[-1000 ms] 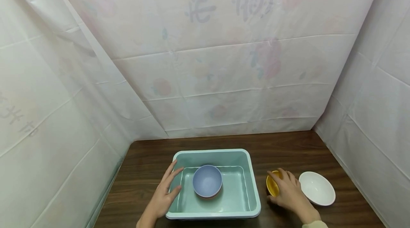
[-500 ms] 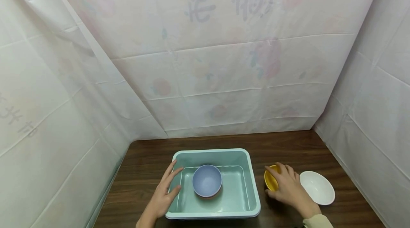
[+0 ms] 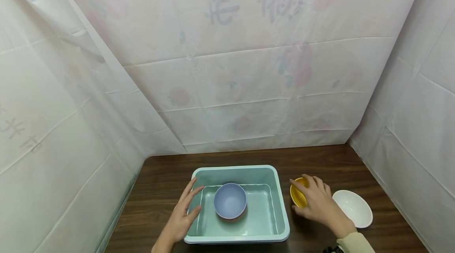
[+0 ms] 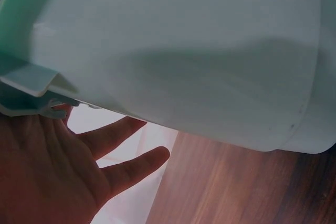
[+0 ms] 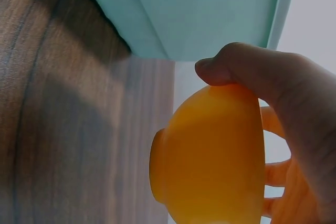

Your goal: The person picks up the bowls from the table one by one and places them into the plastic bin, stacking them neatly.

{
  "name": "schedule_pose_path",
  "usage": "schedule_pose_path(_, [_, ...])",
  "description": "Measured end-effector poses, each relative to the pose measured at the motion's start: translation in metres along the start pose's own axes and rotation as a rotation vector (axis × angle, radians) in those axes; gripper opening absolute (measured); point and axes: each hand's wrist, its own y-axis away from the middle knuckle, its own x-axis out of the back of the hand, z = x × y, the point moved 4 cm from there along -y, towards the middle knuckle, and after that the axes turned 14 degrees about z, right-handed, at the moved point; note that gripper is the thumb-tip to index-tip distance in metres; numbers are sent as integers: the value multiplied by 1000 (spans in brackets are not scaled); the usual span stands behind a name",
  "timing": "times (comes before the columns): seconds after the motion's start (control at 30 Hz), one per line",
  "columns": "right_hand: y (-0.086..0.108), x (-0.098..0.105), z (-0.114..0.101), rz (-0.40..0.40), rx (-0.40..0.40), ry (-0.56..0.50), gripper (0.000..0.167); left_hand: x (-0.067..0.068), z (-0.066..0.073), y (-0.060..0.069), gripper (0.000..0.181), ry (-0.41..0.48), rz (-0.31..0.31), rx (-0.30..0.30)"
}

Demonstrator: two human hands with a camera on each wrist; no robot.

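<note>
In the head view my right hand (image 3: 320, 205) grips a yellow bowl (image 3: 298, 197) by its rim, to the right of a light green tub (image 3: 236, 239). The right wrist view shows the bowl (image 5: 215, 150) lifted off the table, with the thumb on one side and other fingers on the far side. My left hand (image 3: 177, 221) lies at the tub's left rim, fingers spread and fairly straight. A bluish-purple bowl (image 3: 230, 201) sits inside the tub, apparently on another bowl whose reddish edge just shows beneath.
A white bowl (image 3: 352, 208) stands on the dark wood table (image 3: 170, 166), just right of my right hand. Pale printed sheets (image 3: 249, 87) hang behind the table and along both sides.
My right hand has lifted the yellow bowl and carried it slightly left and away from me, toward the tub. The left hand has stayed in place.
</note>
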Motion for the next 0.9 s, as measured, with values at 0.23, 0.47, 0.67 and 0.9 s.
schedule_pose_path(0.23, [-6,7,-3,-5,12,-3,72,0,0,0,48,-7,0,-4])
schedule_pose_path(0.47, [-14,15,-6,17,27,-6,73,0,-1,0,47,-12,-2,-6])
schedule_pose_path(0.67, [-19,20,-8,2,33,-4,73,0,1,0,47,-11,-7,-7])
schedule_pose_path(0.9, [-24,27,-11,10,43,-22,73,1,1,0,46,-16,-3,-6])
